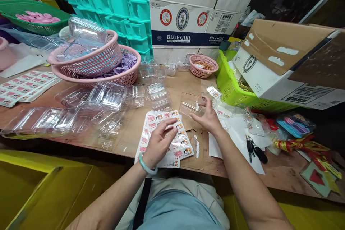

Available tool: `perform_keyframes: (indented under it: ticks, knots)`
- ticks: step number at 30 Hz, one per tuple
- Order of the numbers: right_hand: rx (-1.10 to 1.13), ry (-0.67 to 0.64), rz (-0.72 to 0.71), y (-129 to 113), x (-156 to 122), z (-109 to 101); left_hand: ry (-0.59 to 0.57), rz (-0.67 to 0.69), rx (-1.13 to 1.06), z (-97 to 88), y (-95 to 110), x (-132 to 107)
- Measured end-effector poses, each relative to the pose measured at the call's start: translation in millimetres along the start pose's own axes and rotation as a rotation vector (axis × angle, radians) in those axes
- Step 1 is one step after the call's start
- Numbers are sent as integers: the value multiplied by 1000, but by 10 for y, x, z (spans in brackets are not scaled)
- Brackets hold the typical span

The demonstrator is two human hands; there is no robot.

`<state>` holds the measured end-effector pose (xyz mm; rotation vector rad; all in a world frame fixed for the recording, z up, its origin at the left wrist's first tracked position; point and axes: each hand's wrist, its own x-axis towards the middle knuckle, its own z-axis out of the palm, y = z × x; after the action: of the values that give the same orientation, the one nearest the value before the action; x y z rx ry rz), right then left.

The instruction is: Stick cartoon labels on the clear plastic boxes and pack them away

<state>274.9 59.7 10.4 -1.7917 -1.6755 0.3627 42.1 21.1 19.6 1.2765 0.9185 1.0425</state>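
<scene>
Over a stack of sticker sheets (pixel 151 133), white with red print and cartoon cats, hovers my left hand (pixel 161 143). Its thumb and fingers are apart, and a pale green bangle circles the wrist. My right hand (pixel 209 119) is beside a clear plastic case (pixel 188 105), thumb spread from the curved fingers. Whether its fingertips touch the case I cannot tell. More clear clamshell cases (pixel 159 96) lie just beyond the sheets, with others (pixel 107 96) piled to the left. A small card with a cat picture (pixel 214 92) rests beyond my right hand.
Pink baskets (pixel 126 75) with purple pieces stand back left, near a green basket (pixel 8 9). A small pink basket (pixel 203 65) holds brown pieces. Cartons (pixel 185 18) and teal crates (pixel 118 7) rise behind. At right are a lime basket (pixel 229 82) and keys (pixel 250 149).
</scene>
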Motion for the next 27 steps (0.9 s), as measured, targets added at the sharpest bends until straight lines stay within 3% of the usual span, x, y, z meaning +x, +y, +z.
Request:
perform_keyframes:
  ticks: [2, 3, 6, 8, 10, 13, 15, 17, 20, 27]
  knots:
    - [222, -204, -70, -131, -92, -165, 0, 90, -7, -113, 62, 88]
    - [337, -321, -117, -200, -138, -237, -56, 99, -38, -167, 94, 119]
    - [618, -556, -171, -350, -229, -318, -328, -21, -213, -271, 157, 132]
    - [731, -610, -109, -388, -249, -250, -368, -139, -327, -296, 142, 78]
    - [801, -535, -15, -403, -264, -127, -245, -250, -422, -311, 79, 5]
    - [864, -136, 125, -485, -344, 55, -50, -383, -530, -348, -54, -81]
    - [910, 64, 209, -607, -454, 134, -11, -425, -586, -376, -127, -111]
    - [956, 49, 274, -756, -585, 178, -12, -438, -629, -395, -171, -124]
    - [973, -118, 325, -933, -739, 206, -23, -448, -668, -404, -195, -126]
    - [872, -197, 350, -1002, -761, 202, -58, -463, -692, -426, -213, -116]
